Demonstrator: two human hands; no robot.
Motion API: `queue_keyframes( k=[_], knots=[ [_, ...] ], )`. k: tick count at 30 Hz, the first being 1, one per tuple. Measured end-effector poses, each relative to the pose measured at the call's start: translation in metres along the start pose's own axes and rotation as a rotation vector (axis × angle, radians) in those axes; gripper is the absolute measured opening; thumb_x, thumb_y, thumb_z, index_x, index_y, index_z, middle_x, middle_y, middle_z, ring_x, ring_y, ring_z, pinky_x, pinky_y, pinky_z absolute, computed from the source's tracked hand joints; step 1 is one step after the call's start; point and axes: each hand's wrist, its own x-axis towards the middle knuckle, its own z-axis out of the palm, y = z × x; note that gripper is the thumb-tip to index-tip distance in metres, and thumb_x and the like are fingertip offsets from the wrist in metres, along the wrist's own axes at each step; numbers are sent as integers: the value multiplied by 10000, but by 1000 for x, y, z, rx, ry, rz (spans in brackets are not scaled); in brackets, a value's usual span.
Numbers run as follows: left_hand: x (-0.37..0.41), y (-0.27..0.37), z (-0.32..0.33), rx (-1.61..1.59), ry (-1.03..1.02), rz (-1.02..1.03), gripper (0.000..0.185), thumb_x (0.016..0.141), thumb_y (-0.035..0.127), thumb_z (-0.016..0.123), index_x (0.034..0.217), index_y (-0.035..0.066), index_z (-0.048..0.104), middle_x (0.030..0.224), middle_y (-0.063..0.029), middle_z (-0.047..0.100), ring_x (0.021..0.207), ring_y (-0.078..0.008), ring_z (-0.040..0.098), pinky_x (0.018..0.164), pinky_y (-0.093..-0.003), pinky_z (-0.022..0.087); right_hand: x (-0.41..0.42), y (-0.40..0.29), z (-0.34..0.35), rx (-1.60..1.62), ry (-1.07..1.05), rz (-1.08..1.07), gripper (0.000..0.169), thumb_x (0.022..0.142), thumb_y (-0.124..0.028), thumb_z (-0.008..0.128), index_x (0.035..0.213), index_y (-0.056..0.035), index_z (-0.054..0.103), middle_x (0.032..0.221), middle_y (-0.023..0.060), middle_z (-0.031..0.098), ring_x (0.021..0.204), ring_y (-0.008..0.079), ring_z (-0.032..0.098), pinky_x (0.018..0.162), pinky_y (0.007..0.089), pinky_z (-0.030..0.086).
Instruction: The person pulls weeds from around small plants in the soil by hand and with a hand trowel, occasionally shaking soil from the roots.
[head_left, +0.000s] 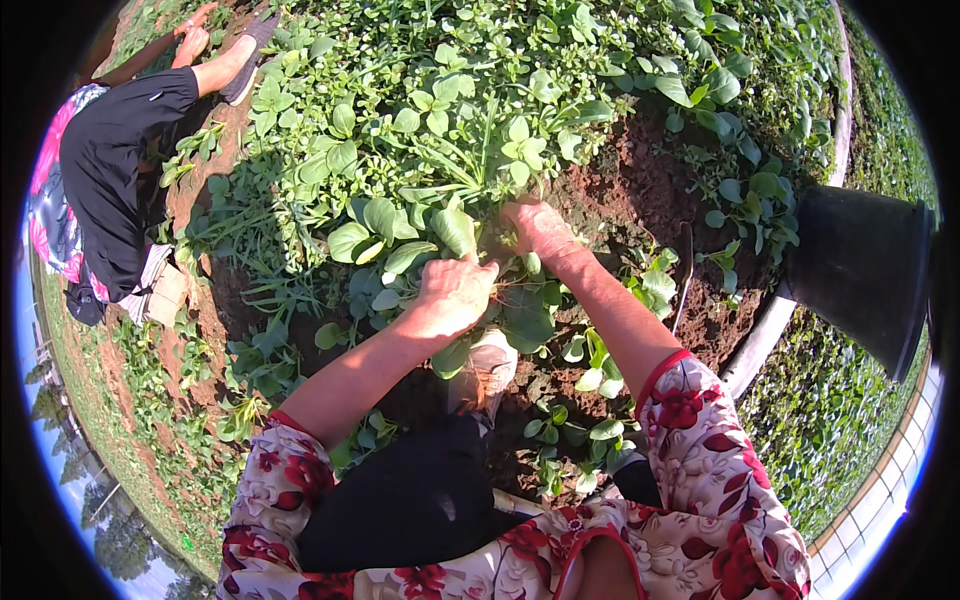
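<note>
My left hand (454, 292) is closed around a pulled-up leafy seedling; its thin, pale roots (511, 295) stick out beside the thumb. Broad green leaves (455, 231) rise just above that fist, and others hang below it. Slightly further forward, my right hand (540, 229) has its fingers curled into the low weeds (504, 238) at the edge of the dense growth. Leaves and blur partly hide its fingertips. Under my hands, my shoe (493, 360) stands on the soil between small broad-leaved plants (600, 367).
A black plastic bucket (859, 277) leans at the right beside a pale wooden pole (761, 345). A thin curved stick or tool (684, 277) stands in the reddish soil (637, 165). At the left a co-worker in black trousers (112, 172) sits low, a hand (191, 45) among plants.
</note>
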Motion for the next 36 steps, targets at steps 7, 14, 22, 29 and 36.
queue_keyframes(
  k=[7,14,22,29,36],
  knots=[
    [-1,2,-3,-14,27,10,239,863,160,399,1001,83,579,824,-193,625,739,-339,640,620,-465,483,1,-6,12,-7,94,76,157,691,-131,676,827,-71,626,833,138,627,790,340,625,708,397,513],
    [-4,-2,3,42,90,-4,304,950,222,364,1058,86,613,856,-143,636,725,-283,653,607,-413,494,-9,2,-19,579,174,308,202,740,-156,676,801,24,607,687,164,650,626,235,661,613,330,520],
    [-1,1,-2,45,33,-14,284,934,203,382,1083,87,594,871,-146,632,749,-284,654,607,-421,495,11,-6,9,12,201,-12,281,701,-183,670,956,-85,599,935,198,625,854,387,611,756,435,501],
    [2,3,-5,49,5,-13,275,925,201,397,1081,89,594,895,-159,626,749,-290,653,613,-422,497,20,2,21,172,249,108,186,758,-184,606,917,-97,644,865,166,656,856,335,628,760,415,499],
    [-1,-2,5,33,116,-11,267,912,190,415,1065,69,596,875,-168,624,726,-301,651,599,-425,493,14,1,3,401,355,307,281,708,-165,716,905,6,612,736,145,649,682,280,645,651,347,519]
  ],
)
